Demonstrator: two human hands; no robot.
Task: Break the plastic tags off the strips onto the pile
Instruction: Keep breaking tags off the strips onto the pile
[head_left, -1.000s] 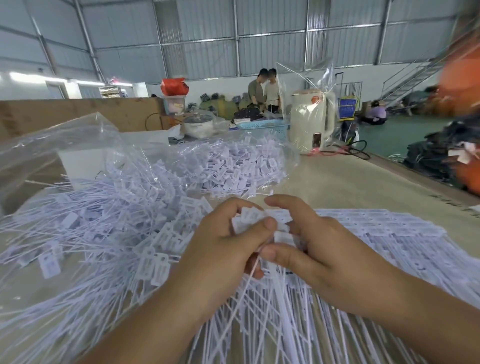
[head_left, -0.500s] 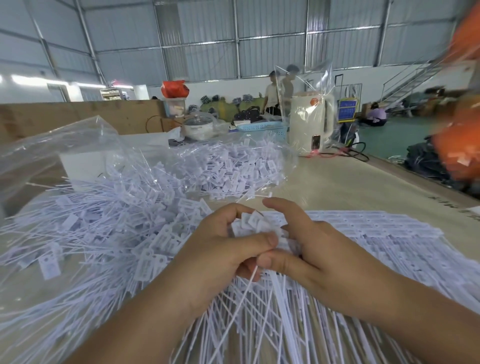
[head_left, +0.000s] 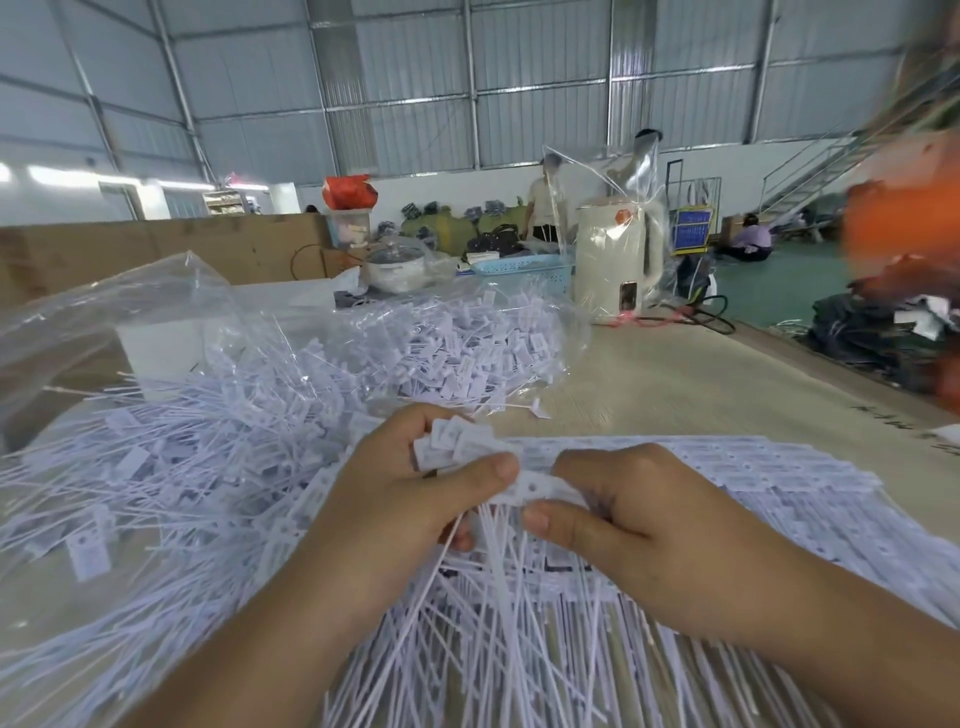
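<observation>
My left hand (head_left: 400, 499) grips a small bunch of loose white plastic tags (head_left: 452, 441), their thin tails hanging down between my hands. My right hand (head_left: 644, 519) pinches the end of a white tag strip (head_left: 535, 488) between thumb and curled fingers, right beside my left thumb. More joined strips (head_left: 753, 473) lie in flat rows to the right, under my right forearm. The pile of loose tags (head_left: 171, 467) spreads over the table to the left and behind my hands.
A clear plastic bag (head_left: 457, 353) holds more tags behind the pile. A cream kettle (head_left: 618, 265) in plastic wrap, a blue basket (head_left: 519, 267) and a pot (head_left: 395, 267) stand at the back. Cardboard boxes (head_left: 156, 249) line the left. People stand in the distance.
My hands have drawn slightly apart, and the strip's end now shows between them. My right fingers have curled down from over the tags. The camera view has shifted a little.
</observation>
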